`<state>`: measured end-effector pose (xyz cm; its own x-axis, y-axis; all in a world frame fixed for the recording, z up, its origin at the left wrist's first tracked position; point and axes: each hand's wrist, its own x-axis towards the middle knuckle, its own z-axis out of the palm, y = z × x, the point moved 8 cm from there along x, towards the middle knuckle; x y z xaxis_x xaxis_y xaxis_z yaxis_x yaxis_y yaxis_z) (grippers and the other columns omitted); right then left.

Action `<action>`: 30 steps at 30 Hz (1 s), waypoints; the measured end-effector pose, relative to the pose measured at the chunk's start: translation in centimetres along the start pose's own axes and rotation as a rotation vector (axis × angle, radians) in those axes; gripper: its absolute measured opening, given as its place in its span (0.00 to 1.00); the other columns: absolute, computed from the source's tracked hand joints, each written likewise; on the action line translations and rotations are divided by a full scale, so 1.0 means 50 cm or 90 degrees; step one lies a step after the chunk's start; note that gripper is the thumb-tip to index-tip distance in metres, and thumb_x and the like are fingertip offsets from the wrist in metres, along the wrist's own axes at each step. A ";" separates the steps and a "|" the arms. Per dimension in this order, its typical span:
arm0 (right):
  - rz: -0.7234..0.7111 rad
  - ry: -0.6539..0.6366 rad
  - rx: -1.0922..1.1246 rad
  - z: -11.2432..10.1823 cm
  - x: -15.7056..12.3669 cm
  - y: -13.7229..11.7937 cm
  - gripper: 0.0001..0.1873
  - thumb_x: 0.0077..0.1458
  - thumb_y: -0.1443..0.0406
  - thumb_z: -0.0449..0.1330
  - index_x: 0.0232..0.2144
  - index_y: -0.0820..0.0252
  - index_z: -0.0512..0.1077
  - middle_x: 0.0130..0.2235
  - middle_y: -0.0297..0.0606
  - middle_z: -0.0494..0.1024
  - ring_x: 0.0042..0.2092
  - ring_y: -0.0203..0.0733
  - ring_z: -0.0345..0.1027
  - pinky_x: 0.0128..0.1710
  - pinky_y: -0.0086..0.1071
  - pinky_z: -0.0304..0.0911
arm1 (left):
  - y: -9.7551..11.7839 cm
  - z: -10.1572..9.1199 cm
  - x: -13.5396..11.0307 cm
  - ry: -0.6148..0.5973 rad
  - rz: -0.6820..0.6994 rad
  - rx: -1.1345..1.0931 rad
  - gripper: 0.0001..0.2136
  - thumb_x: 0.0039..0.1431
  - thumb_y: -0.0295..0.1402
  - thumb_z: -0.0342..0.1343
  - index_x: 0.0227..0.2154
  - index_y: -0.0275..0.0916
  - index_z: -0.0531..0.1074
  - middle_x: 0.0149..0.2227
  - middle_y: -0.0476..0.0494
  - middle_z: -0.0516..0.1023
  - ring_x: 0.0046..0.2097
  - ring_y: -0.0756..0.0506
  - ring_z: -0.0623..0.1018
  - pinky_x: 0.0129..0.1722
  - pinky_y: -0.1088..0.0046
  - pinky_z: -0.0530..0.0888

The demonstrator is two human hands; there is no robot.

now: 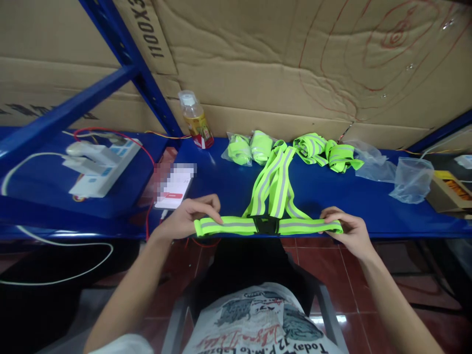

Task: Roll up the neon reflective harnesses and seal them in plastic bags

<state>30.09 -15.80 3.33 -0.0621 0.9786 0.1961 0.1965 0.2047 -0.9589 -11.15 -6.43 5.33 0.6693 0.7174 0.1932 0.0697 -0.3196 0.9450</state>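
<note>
A neon yellow-green reflective harness point(280, 184) with grey stripes lies on the blue table, its long straps reaching toward the back. Along the table's front edge its waist band is stretched sideways, with a black piece point(267, 225) at the middle. My left hand point(188, 214) pinches the band's left end between thumb and fingers. At the other end, my right hand point(346, 228) grips the band, fingers on top. Behind the straps sit two bagged harness rolls point(239, 149) and two unbagged rolled harnesses point(309, 148).
Clear plastic bags point(412, 179) lie on the right beside a cardboard box point(448, 191). A phone point(175, 187) rests near my left hand, and a bottle point(197, 120) stands behind it. Further left is a white power strip point(105, 167) with cables. Cardboard point(258, 73) walls the back.
</note>
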 end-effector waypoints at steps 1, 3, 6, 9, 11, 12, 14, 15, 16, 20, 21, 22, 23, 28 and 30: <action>-0.014 0.005 -0.008 0.005 0.003 -0.005 0.08 0.55 0.60 0.75 0.36 0.54 0.82 0.48 0.46 0.80 0.45 0.50 0.80 0.44 0.44 0.81 | 0.009 0.008 0.008 0.020 0.022 0.006 0.13 0.59 0.45 0.72 0.32 0.39 0.86 0.41 0.36 0.80 0.41 0.44 0.80 0.41 0.67 0.79; -0.037 0.021 0.009 0.021 0.010 -0.014 0.11 0.56 0.58 0.74 0.33 0.54 0.77 0.53 0.46 0.79 0.55 0.56 0.77 0.56 0.51 0.76 | 0.024 0.036 0.028 0.047 0.066 -0.005 0.13 0.63 0.45 0.69 0.35 0.39 0.85 0.50 0.32 0.81 0.52 0.39 0.81 0.52 0.59 0.79; -0.049 0.040 0.077 0.064 0.025 -0.020 0.16 0.58 0.52 0.71 0.34 0.52 0.70 0.47 0.44 0.81 0.56 0.57 0.77 0.63 0.60 0.69 | 0.034 0.096 0.063 0.073 0.099 -0.040 0.15 0.72 0.45 0.59 0.43 0.38 0.82 0.45 0.35 0.84 0.48 0.41 0.83 0.50 0.62 0.79; -0.052 0.035 0.097 0.119 0.044 -0.028 0.17 0.60 0.49 0.68 0.38 0.49 0.68 0.33 0.38 0.77 0.45 0.55 0.79 0.59 0.58 0.71 | 0.037 0.167 0.096 0.059 0.088 0.051 0.18 0.74 0.47 0.54 0.48 0.37 0.80 0.38 0.40 0.84 0.35 0.47 0.81 0.38 0.71 0.76; -0.066 0.050 0.109 0.143 0.056 -0.037 0.16 0.61 0.49 0.66 0.40 0.49 0.68 0.31 0.36 0.73 0.43 0.54 0.77 0.55 0.55 0.72 | 0.043 0.219 0.116 -0.010 0.092 0.112 0.20 0.75 0.47 0.53 0.54 0.38 0.79 0.40 0.40 0.86 0.35 0.47 0.82 0.39 0.73 0.76; -0.076 0.069 0.118 0.148 0.061 -0.043 0.15 0.61 0.50 0.65 0.41 0.49 0.68 0.30 0.35 0.71 0.42 0.54 0.76 0.54 0.54 0.72 | 0.045 0.241 0.124 -0.045 0.099 0.130 0.20 0.75 0.47 0.53 0.57 0.39 0.79 0.44 0.40 0.86 0.38 0.47 0.84 0.42 0.74 0.76; -0.094 0.114 0.130 0.151 0.066 -0.049 0.14 0.61 0.50 0.62 0.43 0.48 0.67 0.29 0.33 0.65 0.37 0.50 0.72 0.52 0.51 0.71 | 0.044 0.270 0.138 -0.088 0.105 0.160 0.19 0.76 0.45 0.53 0.60 0.44 0.77 0.51 0.42 0.86 0.48 0.45 0.86 0.49 0.73 0.76; -0.099 0.132 0.129 0.151 0.066 -0.050 0.14 0.62 0.50 0.61 0.44 0.47 0.66 0.28 0.32 0.63 0.34 0.48 0.68 0.50 0.50 0.71 | 0.040 0.278 0.144 -0.096 0.101 0.180 0.18 0.76 0.45 0.53 0.61 0.46 0.77 0.55 0.43 0.85 0.52 0.44 0.85 0.53 0.72 0.76; -0.104 0.147 0.123 0.151 0.063 -0.050 0.14 0.62 0.50 0.59 0.46 0.47 0.66 0.28 0.31 0.61 0.32 0.46 0.65 0.49 0.49 0.71 | 0.035 0.281 0.150 -0.096 0.093 0.206 0.18 0.76 0.45 0.54 0.61 0.47 0.77 0.57 0.43 0.84 0.55 0.43 0.84 0.55 0.71 0.75; -0.119 0.132 0.045 0.162 0.039 -0.050 0.18 0.65 0.55 0.55 0.54 0.49 0.71 0.32 0.35 0.66 0.33 0.46 0.63 0.45 0.45 0.69 | 0.015 0.284 0.162 -0.112 0.036 0.334 0.18 0.75 0.44 0.55 0.61 0.49 0.78 0.57 0.43 0.84 0.55 0.39 0.84 0.51 0.66 0.77; -0.115 0.110 0.009 0.168 0.034 -0.051 0.19 0.66 0.56 0.55 0.57 0.49 0.72 0.34 0.38 0.70 0.36 0.47 0.66 0.44 0.44 0.69 | 0.013 0.285 0.162 -0.123 0.025 0.365 0.18 0.75 0.45 0.54 0.62 0.49 0.77 0.56 0.42 0.83 0.53 0.39 0.85 0.48 0.66 0.77; -0.113 0.083 -0.031 0.175 0.029 -0.053 0.21 0.67 0.58 0.54 0.60 0.49 0.72 0.38 0.40 0.73 0.39 0.48 0.68 0.44 0.44 0.69 | 0.012 0.287 0.162 -0.137 0.017 0.394 0.20 0.74 0.46 0.54 0.63 0.50 0.76 0.55 0.41 0.83 0.50 0.39 0.85 0.45 0.66 0.77; -0.117 0.054 -0.071 0.182 0.026 -0.057 0.22 0.68 0.60 0.54 0.62 0.48 0.71 0.40 0.41 0.74 0.41 0.49 0.70 0.45 0.44 0.69 | 0.013 0.289 0.161 -0.151 0.012 0.420 0.22 0.73 0.49 0.55 0.64 0.50 0.74 0.55 0.39 0.82 0.49 0.38 0.85 0.43 0.65 0.77; -0.213 -0.065 -0.223 0.215 0.023 -0.095 0.24 0.68 0.66 0.57 0.63 0.47 0.73 0.44 0.41 0.80 0.45 0.50 0.73 0.47 0.46 0.70 | 0.006 0.296 0.161 -0.175 0.001 0.478 0.37 0.60 0.60 0.65 0.66 0.48 0.71 0.59 0.35 0.75 0.52 0.33 0.82 0.46 0.59 0.78; -0.230 -0.098 -0.270 0.227 0.026 -0.097 0.24 0.67 0.67 0.59 0.63 0.47 0.73 0.45 0.40 0.82 0.45 0.48 0.73 0.51 0.47 0.70 | 0.001 0.295 0.163 -0.162 0.001 0.460 0.37 0.58 0.60 0.67 0.66 0.47 0.71 0.60 0.36 0.77 0.58 0.31 0.79 0.55 0.55 0.77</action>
<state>17.97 -15.74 5.89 -0.3342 0.8373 0.4328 0.5099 0.5468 -0.6641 5.22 -9.74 3.08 0.8131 0.5804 0.0447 0.4768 -0.7080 0.5210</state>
